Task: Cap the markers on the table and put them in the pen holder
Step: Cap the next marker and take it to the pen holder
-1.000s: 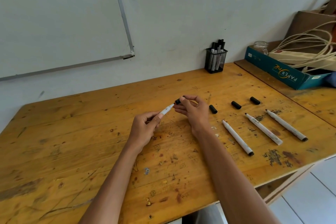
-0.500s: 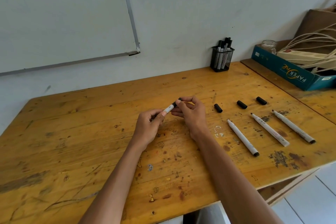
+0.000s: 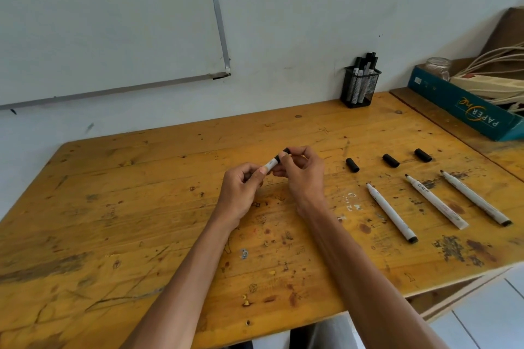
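Observation:
My left hand (image 3: 241, 187) grips the barrel of a white marker (image 3: 272, 163) above the middle of the wooden table (image 3: 141, 235). My right hand (image 3: 304, 171) pinches its black cap (image 3: 285, 152), which sits on the marker's tip. To the right, three uncapped white markers (image 3: 392, 214) (image 3: 436, 201) (image 3: 476, 198) lie side by side. Three loose black caps (image 3: 352, 165) (image 3: 390, 160) (image 3: 423, 155) lie just beyond them. A black mesh pen holder (image 3: 360, 86) with several capped markers stands at the back against the wall.
A whiteboard (image 3: 107, 22) hangs on the wall at the left. On a second table to the right sits a teal paper box (image 3: 465, 109) with a glass jar (image 3: 438, 68), a power strip and coiled cables. The table's near edge drops to a tiled floor (image 3: 487, 323).
My right hand has pushed the black cap onto the marker's tip; the gap between cap and barrel has closed. The view shifted slightly left.

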